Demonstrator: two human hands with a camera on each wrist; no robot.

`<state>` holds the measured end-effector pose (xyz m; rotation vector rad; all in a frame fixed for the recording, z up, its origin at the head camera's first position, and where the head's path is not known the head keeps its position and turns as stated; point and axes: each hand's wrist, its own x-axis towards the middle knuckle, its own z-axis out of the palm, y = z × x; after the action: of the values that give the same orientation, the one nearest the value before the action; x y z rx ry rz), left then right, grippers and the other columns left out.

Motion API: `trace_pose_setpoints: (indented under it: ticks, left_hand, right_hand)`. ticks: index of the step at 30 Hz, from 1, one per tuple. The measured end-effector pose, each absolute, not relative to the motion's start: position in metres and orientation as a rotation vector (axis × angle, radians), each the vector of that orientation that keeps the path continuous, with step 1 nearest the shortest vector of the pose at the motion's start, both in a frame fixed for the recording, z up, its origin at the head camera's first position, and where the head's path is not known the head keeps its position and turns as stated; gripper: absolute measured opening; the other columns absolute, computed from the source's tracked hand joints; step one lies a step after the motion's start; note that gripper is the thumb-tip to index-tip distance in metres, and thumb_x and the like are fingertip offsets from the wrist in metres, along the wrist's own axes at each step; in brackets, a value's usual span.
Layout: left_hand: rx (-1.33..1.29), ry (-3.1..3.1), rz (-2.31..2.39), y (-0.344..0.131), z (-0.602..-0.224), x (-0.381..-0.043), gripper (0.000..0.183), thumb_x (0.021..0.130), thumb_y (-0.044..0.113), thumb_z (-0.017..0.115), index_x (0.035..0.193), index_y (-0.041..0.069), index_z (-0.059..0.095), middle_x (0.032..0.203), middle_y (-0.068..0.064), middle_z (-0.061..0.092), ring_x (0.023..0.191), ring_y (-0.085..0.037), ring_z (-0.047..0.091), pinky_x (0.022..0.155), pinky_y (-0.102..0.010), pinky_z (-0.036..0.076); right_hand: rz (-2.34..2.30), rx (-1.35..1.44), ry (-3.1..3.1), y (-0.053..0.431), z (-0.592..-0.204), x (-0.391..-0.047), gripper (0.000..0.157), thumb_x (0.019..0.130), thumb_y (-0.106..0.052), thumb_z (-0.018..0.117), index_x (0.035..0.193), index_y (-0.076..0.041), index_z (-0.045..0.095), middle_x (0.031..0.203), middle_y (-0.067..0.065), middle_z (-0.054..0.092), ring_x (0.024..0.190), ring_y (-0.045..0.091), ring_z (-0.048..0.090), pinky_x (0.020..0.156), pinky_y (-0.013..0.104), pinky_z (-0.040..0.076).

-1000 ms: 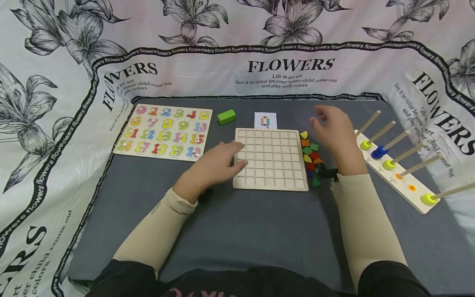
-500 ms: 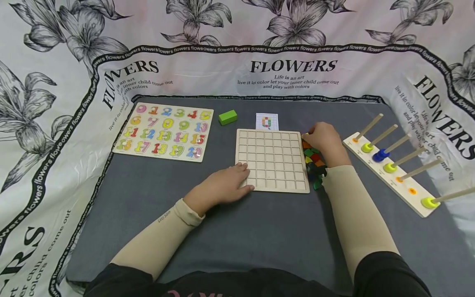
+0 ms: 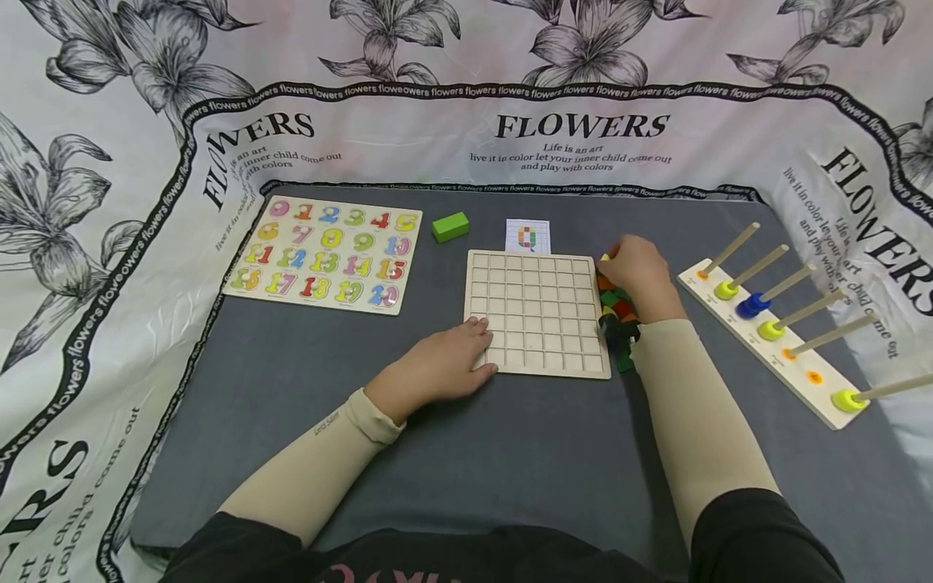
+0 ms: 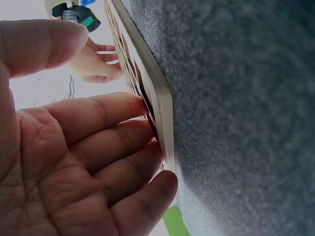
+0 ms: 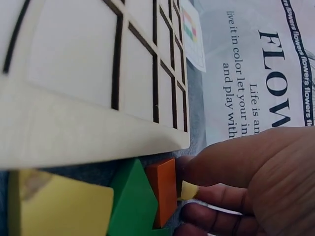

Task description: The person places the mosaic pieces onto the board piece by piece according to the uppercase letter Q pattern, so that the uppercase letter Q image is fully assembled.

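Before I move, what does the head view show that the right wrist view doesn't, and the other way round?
Only the head view shows the left hand on the near left corner of the grid board, plus the number board, green block and peg rack.

Only the right wrist view shows the small yellow piece plainly between thumb and fingers, and a brownish mark on a larger yellow piece.

Both show the grid board, pattern card, right hand and printed cloth.
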<state>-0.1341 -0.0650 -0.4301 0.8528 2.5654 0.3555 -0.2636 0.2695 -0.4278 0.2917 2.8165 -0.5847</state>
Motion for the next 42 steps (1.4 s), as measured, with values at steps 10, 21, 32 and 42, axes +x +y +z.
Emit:
trace_pose_setpoints:
  ticks: [10, 21, 32, 42]
  left_hand:
    - [0.859, 2.580, 0.345, -0.067, -0.432, -0.135, 0.067, 0.112, 0.040, 0.058, 0.165, 0.002, 0.045, 0.177, -0.015, 0.035, 0.167, -0.028, 0.029, 0.137, -0.044, 0.029]
    - [0.825, 2.571, 0.359, -0.071, -0.429, -0.134, 0.067, 0.112, 0.040, 0.059, 0.166, 0.002, 0.044, 0.178, -0.014, 0.033, 0.168, -0.028, 0.027, 0.137, -0.046, 0.029]
    - [0.826, 2.586, 0.363, -0.070, -0.428, -0.134, 0.067, 0.112, 0.040, 0.060, 0.165, 0.002, 0.046, 0.177, -0.015, 0.035, 0.168, -0.029, 0.029, 0.136, -0.046, 0.031]
    - [0.836, 2.596, 0.330, -0.066, -0.429, -0.134, 0.067, 0.112, 0.040, 0.059, 0.165, 0.002, 0.046, 0.178, -0.015, 0.034, 0.168, -0.028, 0.029, 0.136, -0.044, 0.030]
  right_hand:
    - [-0.759, 0.193, 2.902, 0.266, -0.425, -0.260, 0.029, 0.111, -0.024, 0.065, 0.120, 0.003, 0.066, 0.121, 0.027, 0.063, 0.104, 0.044, 0.062, 0.088, 0.060, 0.056]
    - [-0.869, -0.340, 2.867, 0.199, -0.398, -0.264, 0.033, 0.114, -0.010, 0.056, 0.143, -0.004, 0.072, 0.140, 0.023, 0.069, 0.118, 0.039, 0.065, 0.092, 0.052, 0.054]
    - [-0.738, -0.550, 2.748, 0.154, -0.425, -0.273, 0.026, 0.111, -0.003, 0.057, 0.123, -0.002, 0.080, 0.131, 0.019, 0.076, 0.122, 0.036, 0.070, 0.102, 0.050, 0.058]
    - [-0.665, -0.567, 2.743, 0.154, -0.428, -0.273, 0.026, 0.111, 0.000, 0.056, 0.115, -0.002, 0.082, 0.128, 0.019, 0.076, 0.119, 0.037, 0.069, 0.099, 0.051, 0.057]
